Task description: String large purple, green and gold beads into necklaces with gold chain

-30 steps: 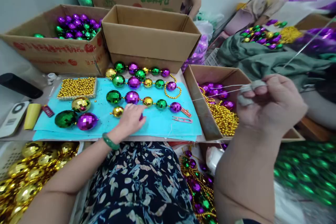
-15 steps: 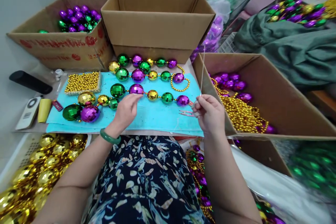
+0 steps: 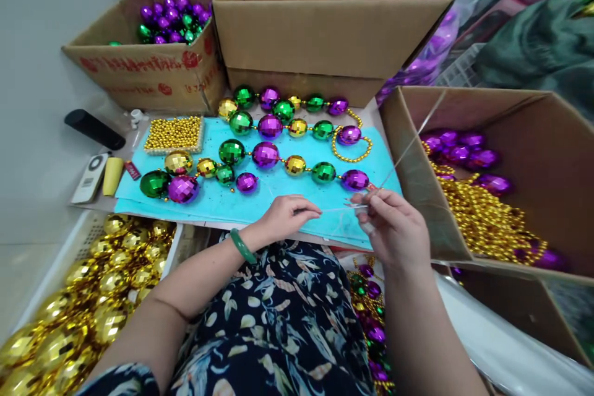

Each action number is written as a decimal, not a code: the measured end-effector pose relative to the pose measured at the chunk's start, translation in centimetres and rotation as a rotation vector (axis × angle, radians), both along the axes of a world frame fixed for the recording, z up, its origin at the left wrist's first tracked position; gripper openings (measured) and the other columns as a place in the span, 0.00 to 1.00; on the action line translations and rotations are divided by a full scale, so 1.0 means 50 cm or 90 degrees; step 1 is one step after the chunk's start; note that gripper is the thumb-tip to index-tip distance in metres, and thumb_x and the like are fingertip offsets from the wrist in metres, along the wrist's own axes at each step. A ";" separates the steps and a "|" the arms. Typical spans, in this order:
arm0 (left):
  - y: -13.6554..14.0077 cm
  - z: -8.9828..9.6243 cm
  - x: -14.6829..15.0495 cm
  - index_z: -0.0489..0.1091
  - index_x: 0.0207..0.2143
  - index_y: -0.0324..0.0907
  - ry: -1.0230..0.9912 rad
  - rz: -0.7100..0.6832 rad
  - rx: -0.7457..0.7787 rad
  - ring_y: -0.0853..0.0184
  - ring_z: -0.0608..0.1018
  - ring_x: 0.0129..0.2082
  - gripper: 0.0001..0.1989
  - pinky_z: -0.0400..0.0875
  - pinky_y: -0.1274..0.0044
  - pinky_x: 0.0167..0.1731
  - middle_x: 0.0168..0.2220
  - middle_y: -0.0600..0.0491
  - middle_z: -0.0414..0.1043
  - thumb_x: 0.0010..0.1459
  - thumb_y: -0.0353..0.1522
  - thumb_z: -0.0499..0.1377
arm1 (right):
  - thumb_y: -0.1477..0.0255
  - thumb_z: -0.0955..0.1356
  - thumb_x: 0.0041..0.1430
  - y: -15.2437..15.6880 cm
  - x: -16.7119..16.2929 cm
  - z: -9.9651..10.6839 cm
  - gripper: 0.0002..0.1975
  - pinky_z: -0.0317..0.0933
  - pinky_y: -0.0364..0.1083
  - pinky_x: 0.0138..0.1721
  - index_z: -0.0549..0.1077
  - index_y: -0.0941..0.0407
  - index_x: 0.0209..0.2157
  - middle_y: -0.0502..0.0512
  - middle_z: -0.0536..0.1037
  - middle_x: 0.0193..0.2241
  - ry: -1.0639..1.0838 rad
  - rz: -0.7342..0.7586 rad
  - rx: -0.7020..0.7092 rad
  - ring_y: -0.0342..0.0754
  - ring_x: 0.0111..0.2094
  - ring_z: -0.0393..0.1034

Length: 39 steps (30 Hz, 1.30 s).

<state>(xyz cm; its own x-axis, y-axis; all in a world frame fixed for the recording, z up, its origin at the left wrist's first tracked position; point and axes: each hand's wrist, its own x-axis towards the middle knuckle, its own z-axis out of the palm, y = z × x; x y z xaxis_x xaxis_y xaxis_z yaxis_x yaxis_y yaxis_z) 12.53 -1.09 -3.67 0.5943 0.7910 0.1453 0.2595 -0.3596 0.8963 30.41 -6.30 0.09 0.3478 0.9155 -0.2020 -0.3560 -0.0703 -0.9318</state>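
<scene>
My right hand (image 3: 394, 223) is closed in a pinch on a thin whitish cord (image 3: 411, 147), whose free end sticks up over the box on the right. Between my two hands another stretch of the cord runs nearly level. My left hand (image 3: 290, 218), with a green bangle on the wrist, pinches that cord at its fingertips. Behind the hands, a strand of big faceted beads (image 3: 265, 155) in green, purple and gold lies on the blue cloth (image 3: 288, 195). Its purple end bead (image 3: 355, 180) is close to my right fingers. A small metal tool beside those fingers is mostly hidden.
A tray of small gold beads (image 3: 173, 135) stands at the cloth's left. Cardboard boxes (image 3: 331, 37) line the back, and another box (image 3: 417, 198) with gold bead chains is at right. A white basket (image 3: 69, 244) of gold balls sits lower left.
My left hand has come down and right, from above the bead strand to the cord near my right hand. The cord's free end now slants right. The whole view has shifted.
</scene>
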 end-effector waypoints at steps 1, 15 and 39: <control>0.004 -0.004 -0.012 0.78 0.31 0.41 0.013 0.013 0.007 0.67 0.79 0.33 0.06 0.74 0.74 0.37 0.33 0.51 0.79 0.57 0.30 0.60 | 0.67 0.74 0.41 0.003 0.002 -0.009 0.13 0.48 0.36 0.13 0.68 0.57 0.24 0.52 0.76 0.29 -0.003 -0.015 -0.002 0.38 0.18 0.63; 0.007 -0.020 -0.155 0.74 0.30 0.40 0.572 0.129 0.410 0.58 0.71 0.35 0.14 0.67 0.71 0.30 0.31 0.46 0.71 0.61 0.29 0.49 | 0.71 0.59 0.63 -0.004 0.076 -0.092 0.14 0.59 0.47 0.35 0.74 0.56 0.39 0.63 0.74 0.40 -1.086 0.235 -0.214 0.55 0.41 0.68; -0.003 0.014 -0.036 0.74 0.40 0.36 0.304 0.048 0.564 0.60 0.73 0.38 0.10 0.70 0.71 0.41 0.37 0.46 0.74 0.61 0.31 0.55 | 0.80 0.59 0.60 0.012 0.234 -0.032 0.15 0.61 0.43 0.30 0.77 0.63 0.37 0.68 0.72 0.40 -1.284 0.308 -0.426 0.55 0.42 0.68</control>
